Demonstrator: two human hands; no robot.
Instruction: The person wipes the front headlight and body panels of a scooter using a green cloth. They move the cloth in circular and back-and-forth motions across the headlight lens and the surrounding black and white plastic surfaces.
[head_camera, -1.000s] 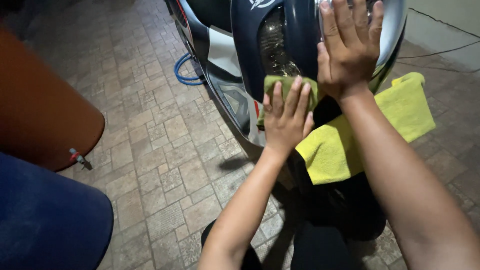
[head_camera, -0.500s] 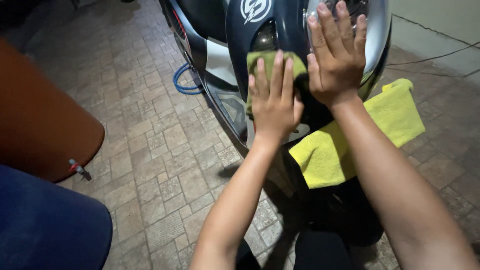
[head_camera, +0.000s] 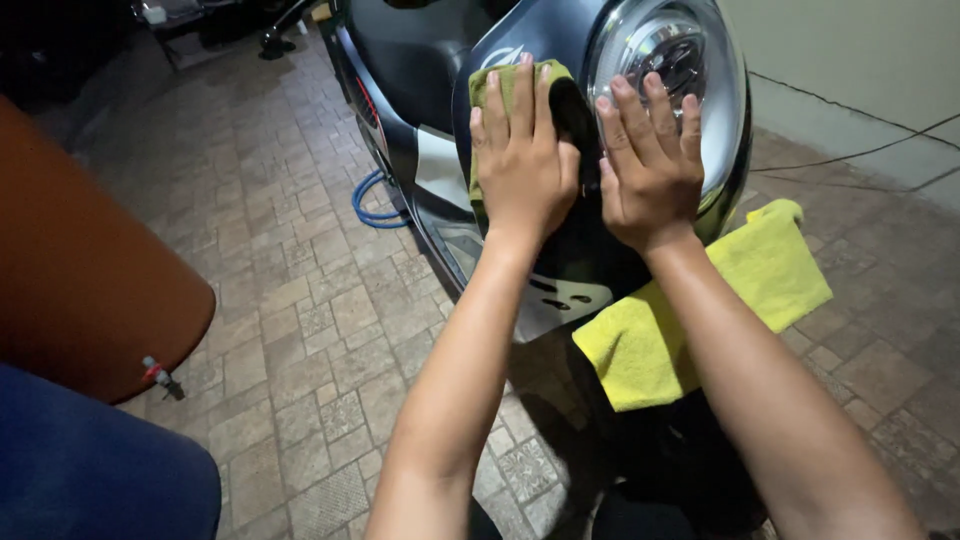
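Green cloth (head_camera: 497, 88): small, olive-green, pressed flat against the dark front panel of the scooter, just left of the headlight; mostly covered by the left hand, only the top edge and left side are seen.
Left hand (head_camera: 522, 150): laid flat on the green cloth, fingers extended and close together, pointing up; the cloth is pinned under palm and fingers, not clenched.
Right hand (head_camera: 650, 165): spread open, palm flat, nothing held; placed on the lower left part of the headlight and the panel rim beside it; just beside the left hand, thumbs almost touching.
Headlight (head_camera: 700, 75): round, clear lens, chrome inside, partly covered by the right hand's fingers.
Scooter (head_camera: 420, 60): dark blue-black bodywork with a light grey lower panel, seen front-on at close range.
Yellow cloth (head_camera: 690, 320): larger, bright yellow, draped over the front fender below the 2 hands, partly hidden by the right forearm.
Blue hose (head_camera: 368, 205): coiled on the paved floor to the left of the scooter.
Floor (head_camera: 290, 330): patterned brown paving tiles.
Orange-brown object (head_camera: 80, 270): large, rounded, at the left edge; kind cannot be told.
Cable (head_camera: 850, 155): thin, run along the floor by the wall at right.
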